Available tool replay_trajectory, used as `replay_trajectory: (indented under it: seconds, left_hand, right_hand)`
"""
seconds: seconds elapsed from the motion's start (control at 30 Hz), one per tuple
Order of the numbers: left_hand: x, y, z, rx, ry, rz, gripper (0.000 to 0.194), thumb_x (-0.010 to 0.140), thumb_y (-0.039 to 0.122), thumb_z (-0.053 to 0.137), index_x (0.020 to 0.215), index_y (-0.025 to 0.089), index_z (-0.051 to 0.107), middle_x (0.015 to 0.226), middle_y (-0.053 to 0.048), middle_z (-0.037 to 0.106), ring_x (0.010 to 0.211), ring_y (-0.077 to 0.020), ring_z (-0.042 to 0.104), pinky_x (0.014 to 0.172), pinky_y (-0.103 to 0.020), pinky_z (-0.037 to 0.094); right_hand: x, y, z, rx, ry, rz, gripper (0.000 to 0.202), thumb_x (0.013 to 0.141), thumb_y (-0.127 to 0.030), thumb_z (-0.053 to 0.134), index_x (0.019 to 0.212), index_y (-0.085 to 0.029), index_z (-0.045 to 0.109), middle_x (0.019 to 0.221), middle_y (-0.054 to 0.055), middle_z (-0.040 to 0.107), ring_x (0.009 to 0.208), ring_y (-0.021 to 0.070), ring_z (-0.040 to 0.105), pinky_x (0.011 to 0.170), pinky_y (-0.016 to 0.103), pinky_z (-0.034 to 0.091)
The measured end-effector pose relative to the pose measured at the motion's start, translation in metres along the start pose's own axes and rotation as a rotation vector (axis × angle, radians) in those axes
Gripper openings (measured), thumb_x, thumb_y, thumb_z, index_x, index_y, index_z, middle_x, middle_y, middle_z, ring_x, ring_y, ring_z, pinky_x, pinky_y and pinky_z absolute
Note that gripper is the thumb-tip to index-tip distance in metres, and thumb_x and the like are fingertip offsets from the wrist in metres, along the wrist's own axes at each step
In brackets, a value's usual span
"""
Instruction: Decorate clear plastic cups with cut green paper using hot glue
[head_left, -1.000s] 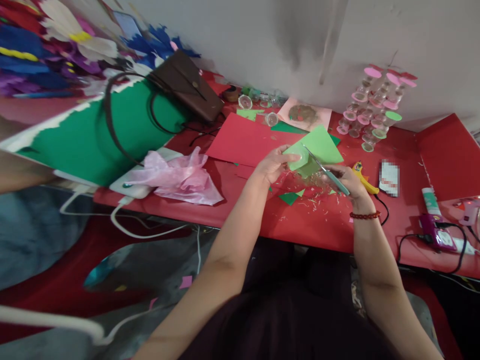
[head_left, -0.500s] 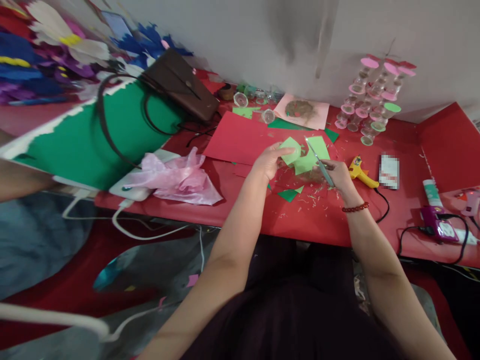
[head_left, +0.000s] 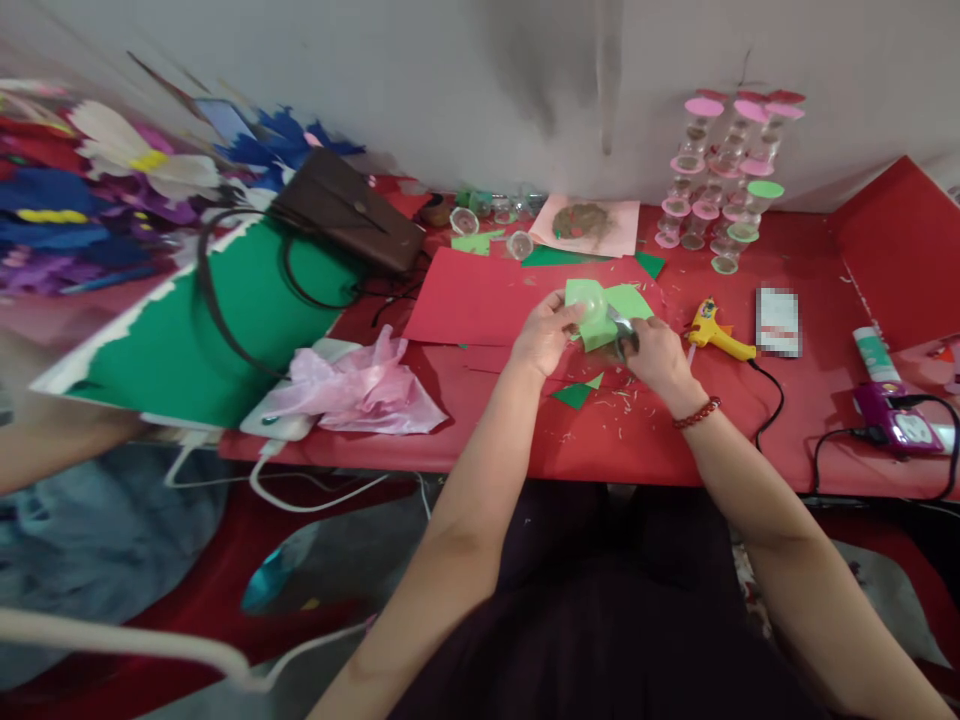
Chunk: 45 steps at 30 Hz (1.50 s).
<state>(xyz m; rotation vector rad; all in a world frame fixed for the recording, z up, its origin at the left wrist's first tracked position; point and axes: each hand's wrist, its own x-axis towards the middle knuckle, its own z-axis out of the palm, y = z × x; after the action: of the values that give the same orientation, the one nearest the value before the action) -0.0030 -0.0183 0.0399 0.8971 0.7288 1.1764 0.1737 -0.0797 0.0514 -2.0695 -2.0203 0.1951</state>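
My left hand point(head_left: 546, 335) pinches a light green piece of paper point(head_left: 596, 333), with a small clear plastic cup point(head_left: 591, 298) against it. Closed round the handles of metal scissors point(head_left: 621, 322) is my right hand point(head_left: 658, 358), a red bead bracelet on its wrist. The scissor blades point up and left at the right edge of the green paper; whether they touch it I cannot tell. Another light green sheet point(head_left: 631, 300) lies just behind the blades. Below the hands, a dark green scrap point(head_left: 574, 395) rests among paper shreds on the red table point(head_left: 600, 450).
Right of my hands lie a yellow glue gun point(head_left: 712, 332) with a cord and a white packet point(head_left: 778, 322). Stacked plastic cups point(head_left: 705, 190) stand behind. To the left are red card point(head_left: 465, 300), pink fabric point(head_left: 360, 385), a brown bag point(head_left: 349, 210) and another person's arm point(head_left: 67, 440).
My right hand has brought the scissors left and turned them, so their blades meet the held green paper's edge. The left hand still grips the paper and cup. The head view has shifted.
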Motion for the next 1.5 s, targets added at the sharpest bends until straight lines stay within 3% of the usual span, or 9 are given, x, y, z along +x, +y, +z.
replay_trajectory:
  seconds: [0.2,0.4,0.53,0.63,0.7,0.93,1.07,1.27,1.5]
  left_hand:
    - [-0.003,-0.003,0.002,-0.027,-0.045,-0.003,0.054,0.051,0.039,0.099,0.091,0.022,0.067,0.083,0.003,0.075,0.076,-0.0132,0.068,0.073,-0.027,0.050]
    - [-0.004,-0.007,0.004,-0.007,-0.073,-0.023,0.056,0.053,0.042,0.099,0.094,0.021,0.068,0.081,0.002,0.073,0.069,-0.0125,0.064,0.065,-0.026,0.046]
    - [-0.006,-0.009,0.007,0.003,-0.097,-0.008,0.053,0.052,0.038,0.100,0.094,0.023,0.070,0.086,0.002,0.074,0.075,-0.0131,0.067,0.072,-0.026,0.051]
    - [-0.007,-0.012,0.009,0.037,-0.120,-0.017,0.053,0.053,0.037,0.100,0.095,0.023,0.071,0.090,0.001,0.076,0.078,-0.0134,0.069,0.076,-0.027,0.054]
    - [-0.008,-0.014,0.010,0.067,-0.130,-0.030,0.054,0.054,0.037,0.100,0.098,0.023,0.071,0.091,0.001,0.077,0.080,-0.0135,0.069,0.080,-0.027,0.055]
    - [-0.007,-0.019,0.009,0.090,-0.139,-0.016,0.057,0.054,0.038,0.100,0.101,0.022,0.071,0.093,0.000,0.078,0.082,-0.0144,0.071,0.082,-0.028,0.055]
    - [-0.006,-0.016,0.008,0.043,-0.162,-0.004,0.045,0.064,0.046,0.094,0.097,0.020,0.076,0.090,-0.001,0.078,0.075,-0.0130,0.069,0.076,-0.027,0.055]
    - [-0.006,-0.012,0.009,0.107,0.019,-0.046,0.018,0.066,0.024,0.080,0.083,0.019,0.079,0.077,-0.002,0.077,0.066,-0.0144,0.067,0.064,-0.027,0.052]
    - [-0.006,-0.015,0.011,0.247,0.052,0.032,0.012,0.067,0.022,0.074,0.077,0.018,0.078,0.070,0.000,0.074,0.063,-0.0113,0.063,0.064,-0.024,0.050]
  right_hand:
    - [-0.006,-0.008,0.001,-0.072,-0.030,-0.035,0.037,0.101,-0.021,0.046,0.128,-0.007,0.068,0.125,0.024,0.068,0.108,0.0324,0.068,0.088,0.038,0.050]
    - [-0.004,0.003,0.006,-0.009,0.133,-0.066,0.031,0.100,-0.022,0.049,0.106,-0.010,0.077,0.113,0.022,0.073,0.115,0.0366,0.063,0.099,0.046,0.046]
    - [0.005,0.009,0.011,0.494,0.244,-0.008,0.029,0.101,-0.030,0.049,0.091,-0.017,0.074,0.093,0.011,0.076,0.089,0.0242,0.067,0.086,0.038,0.049]
    - [0.013,0.011,0.018,0.987,0.241,0.010,0.022,0.094,-0.038,0.058,0.090,-0.020,0.070,0.086,0.004,0.073,0.076,0.0180,0.064,0.076,0.032,0.049]
    - [0.016,0.012,0.021,1.147,0.227,0.016,0.018,0.087,-0.037,0.063,0.085,-0.020,0.067,0.080,0.002,0.069,0.071,0.0155,0.061,0.073,0.031,0.049]
    - [0.012,0.007,0.016,1.193,0.202,0.061,0.013,0.081,-0.033,0.066,0.078,-0.021,0.067,0.066,-0.003,0.061,0.060,0.0112,0.054,0.060,0.027,0.042]
    - [0.012,0.005,0.012,1.247,0.209,0.179,0.007,0.080,-0.025,0.066,0.076,-0.020,0.067,0.062,-0.004,0.060,0.056,0.0098,0.053,0.056,0.024,0.041]
    - [0.013,0.005,0.008,1.326,0.180,0.228,0.007,0.082,-0.018,0.068,0.076,-0.020,0.066,0.063,-0.005,0.061,0.055,0.0083,0.055,0.056,0.023,0.046]
    - [0.010,0.001,0.008,1.363,0.152,0.242,0.009,0.082,-0.017,0.070,0.074,-0.020,0.065,0.062,-0.006,0.059,0.052,0.0067,0.056,0.054,0.021,0.044]
